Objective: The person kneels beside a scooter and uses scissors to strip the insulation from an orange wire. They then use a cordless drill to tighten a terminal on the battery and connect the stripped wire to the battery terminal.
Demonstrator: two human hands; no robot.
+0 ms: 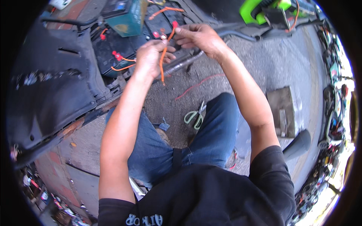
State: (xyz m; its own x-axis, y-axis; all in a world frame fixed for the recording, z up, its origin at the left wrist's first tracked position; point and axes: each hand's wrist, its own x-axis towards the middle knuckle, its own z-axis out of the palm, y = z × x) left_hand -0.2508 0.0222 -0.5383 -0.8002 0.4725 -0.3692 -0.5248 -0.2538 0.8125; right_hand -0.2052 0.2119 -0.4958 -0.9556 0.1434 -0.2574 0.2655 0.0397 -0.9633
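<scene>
A dark moulded panel (pixel 49 94) fills the left of the view, and beside it sit black batteries (pixel 124 49) with red terminal caps, one teal battery (pixel 126 17) standing behind them. The person sits over a rough concrete floor (pixel 271 64), knees in blue jeans, with a bright green tool (pixel 260 9) at the top edge. Green-handled scissors (pixel 195 116) lie on the floor between the knees, near a loose red wire (pixel 196 86). Held up above the batteries is the orange wire (pixel 163 56): the left hand (pixel 151 58) has its grip closed around the middle, the tail hanging free below, while the right hand (pixel 198 37) pinches the upper end narrowly between fingertips. The wire looks light, thin and limp, likely to bend wherever unsupported, so it is best held close to the end being worked.
</scene>
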